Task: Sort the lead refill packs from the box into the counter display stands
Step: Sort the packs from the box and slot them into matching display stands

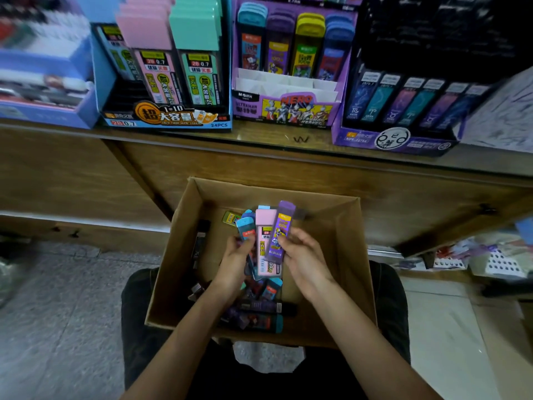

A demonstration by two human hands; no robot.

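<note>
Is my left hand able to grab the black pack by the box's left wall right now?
Probably not yet: nothing covers the black pack, but the left hand already grips the pink pack and others, and the right hand pinches the purple pack.

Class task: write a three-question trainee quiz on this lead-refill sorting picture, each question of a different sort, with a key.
1. True or false: the box is empty.
2. The purple pack pinched by the right hand matches packs in which stand? A the blue stand; B the Ultraman stand; C the black stand.
3. Fill in: the left hand holds a blue-capped pack and a ____ pack.

Key:
1. False: loose packs lie in it.
2. B.
3. Pink: the pink pack.
</note>
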